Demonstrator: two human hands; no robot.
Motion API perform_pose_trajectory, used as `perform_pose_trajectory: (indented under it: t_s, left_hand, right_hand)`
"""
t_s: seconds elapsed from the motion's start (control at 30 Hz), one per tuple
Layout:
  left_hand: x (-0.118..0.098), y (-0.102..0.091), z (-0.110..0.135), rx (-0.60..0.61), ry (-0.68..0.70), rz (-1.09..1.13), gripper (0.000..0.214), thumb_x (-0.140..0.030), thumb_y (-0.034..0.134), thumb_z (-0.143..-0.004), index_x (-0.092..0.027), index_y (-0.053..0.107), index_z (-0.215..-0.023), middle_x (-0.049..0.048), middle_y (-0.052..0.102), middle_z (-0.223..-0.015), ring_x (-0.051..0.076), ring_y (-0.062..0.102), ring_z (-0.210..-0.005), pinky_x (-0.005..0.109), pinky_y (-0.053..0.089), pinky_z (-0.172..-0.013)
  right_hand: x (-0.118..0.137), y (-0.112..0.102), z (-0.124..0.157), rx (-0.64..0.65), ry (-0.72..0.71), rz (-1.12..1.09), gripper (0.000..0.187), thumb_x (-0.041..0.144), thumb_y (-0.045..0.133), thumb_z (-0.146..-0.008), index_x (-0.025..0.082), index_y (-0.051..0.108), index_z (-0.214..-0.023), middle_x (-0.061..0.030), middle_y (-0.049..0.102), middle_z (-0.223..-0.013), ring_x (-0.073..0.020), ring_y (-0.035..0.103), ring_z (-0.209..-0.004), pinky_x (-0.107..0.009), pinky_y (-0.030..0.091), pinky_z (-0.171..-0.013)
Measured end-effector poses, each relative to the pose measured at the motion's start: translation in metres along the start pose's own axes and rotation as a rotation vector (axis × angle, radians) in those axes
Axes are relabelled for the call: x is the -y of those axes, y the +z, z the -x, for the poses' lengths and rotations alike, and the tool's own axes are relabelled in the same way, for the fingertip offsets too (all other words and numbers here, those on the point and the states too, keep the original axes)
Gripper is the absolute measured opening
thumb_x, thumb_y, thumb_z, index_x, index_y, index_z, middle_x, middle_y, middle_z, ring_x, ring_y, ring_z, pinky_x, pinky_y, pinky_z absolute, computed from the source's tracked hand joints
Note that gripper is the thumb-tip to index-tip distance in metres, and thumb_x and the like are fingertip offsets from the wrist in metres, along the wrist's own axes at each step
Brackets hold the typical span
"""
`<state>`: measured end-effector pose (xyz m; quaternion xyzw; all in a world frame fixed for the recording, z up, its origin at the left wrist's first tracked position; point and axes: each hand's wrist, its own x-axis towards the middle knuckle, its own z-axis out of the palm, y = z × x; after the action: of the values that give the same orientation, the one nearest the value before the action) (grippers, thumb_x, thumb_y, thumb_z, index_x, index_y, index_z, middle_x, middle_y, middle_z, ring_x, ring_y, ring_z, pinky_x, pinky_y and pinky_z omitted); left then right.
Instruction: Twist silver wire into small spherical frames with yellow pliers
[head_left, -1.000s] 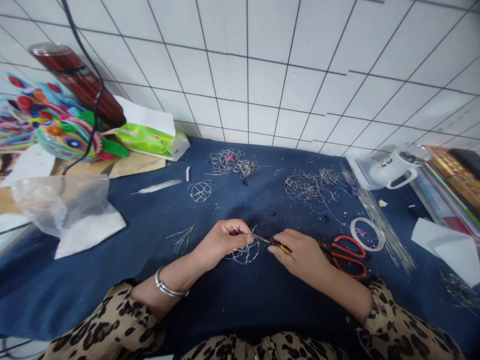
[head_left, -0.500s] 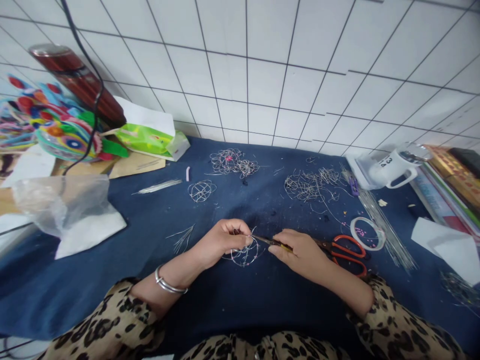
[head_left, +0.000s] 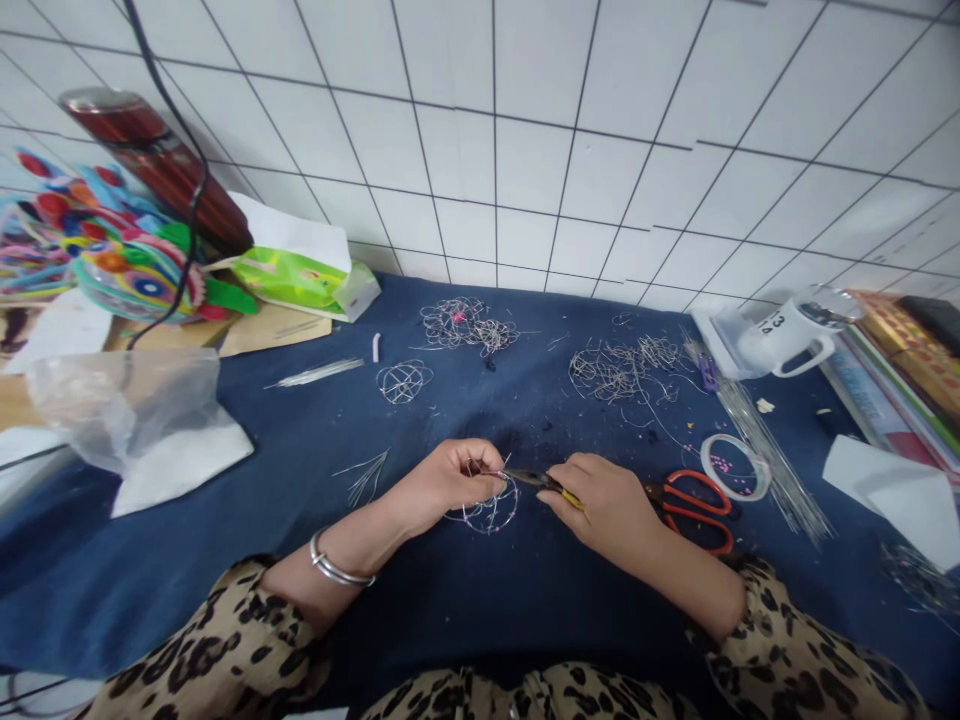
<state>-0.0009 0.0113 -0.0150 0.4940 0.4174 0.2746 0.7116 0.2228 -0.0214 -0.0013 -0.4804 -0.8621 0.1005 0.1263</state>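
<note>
Between thumb and fingers, my left hand (head_left: 454, 478) pinches a round openwork wire piece (head_left: 491, 522) with small pink beads along its ring. My right hand (head_left: 600, 500) is closed around pliers with yellow on the handle (head_left: 571, 498). The dark jaws of the pliers meet the wire right at my left fingertips; whether they are closed on it is too small to tell. Red-handled scissors (head_left: 696, 510) lie beside my right hand, their blades partly hidden behind it. Left of my left hand rests a small bunch of cut wires (head_left: 367, 476).
Behind my hands lie a wire ball shape (head_left: 405, 382), a tangle of wire with a pink bit (head_left: 465, 325) and another wire tangle (head_left: 622, 370). To the right are a round dish of pink beads (head_left: 735, 467), long straight wires (head_left: 776, 465) and a white mug (head_left: 787, 335).
The pliers have turned slightly at the wire, and my right hand has rolled with them, raising the knuckles a little. My left hand keeps its pinch in nearly the same place.
</note>
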Motion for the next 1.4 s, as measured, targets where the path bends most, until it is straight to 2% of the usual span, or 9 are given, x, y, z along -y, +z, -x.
perform_pose_trajectory:
  t_s: [0.3,0.77,1.03,1.4]
  left_hand:
    - [-0.002,-0.0009,-0.0005,0.016,-0.027,0.072,0.017,-0.016,0.066,-0.071,-0.012,0.05,-0.072,-0.007,0.043,-0.053,0.001,0.029,-0.04,0.016,0.019,-0.038]
    - [-0.0006,-0.0023,0.0,-0.042,-0.027,0.1,0.013,-0.02,0.065,-0.073,-0.011,0.057,-0.074,-0.0064,0.04,-0.051,0.002,0.026,-0.041,0.017,0.016,-0.038]
    - [-0.0002,-0.0044,0.0004,0.009,-0.054,0.171,0.011,-0.018,0.065,-0.072,-0.011,0.056,-0.071,-0.0069,0.039,-0.049,0.001,0.026,-0.04,0.017,0.016,-0.039]
    - [-0.001,-0.0056,0.0001,0.075,-0.076,0.197,0.009,-0.014,0.065,-0.07,-0.011,0.057,-0.071,-0.0066,0.04,-0.05,0.002,0.027,-0.041,0.017,0.017,-0.04]
  right_hand:
    - [0.0013,-0.0038,-0.0016,-0.029,-0.01,0.093,0.026,0.039,0.044,-0.088,0.018,0.06,-0.084,-0.0047,0.057,-0.074,-0.0155,0.051,-0.073,-0.026,0.038,-0.07]
    - [-0.0022,-0.0005,-0.0009,-0.032,0.012,0.015,0.025,0.038,0.045,-0.088,0.019,0.06,-0.084,-0.0036,0.058,-0.075,-0.0143,0.053,-0.075,-0.024,0.039,-0.069]
    - [-0.0026,0.0012,-0.0022,-0.021,0.01,-0.053,0.028,0.041,0.043,-0.088,0.018,0.06,-0.087,-0.005,0.058,-0.079,-0.0153,0.054,-0.08,-0.026,0.041,-0.073]
    - [-0.0056,-0.0024,-0.0049,0.018,0.028,-0.22,0.027,0.041,0.044,-0.088,0.019,0.06,-0.088,-0.0022,0.058,-0.078,-0.0128,0.053,-0.075,-0.024,0.041,-0.07]
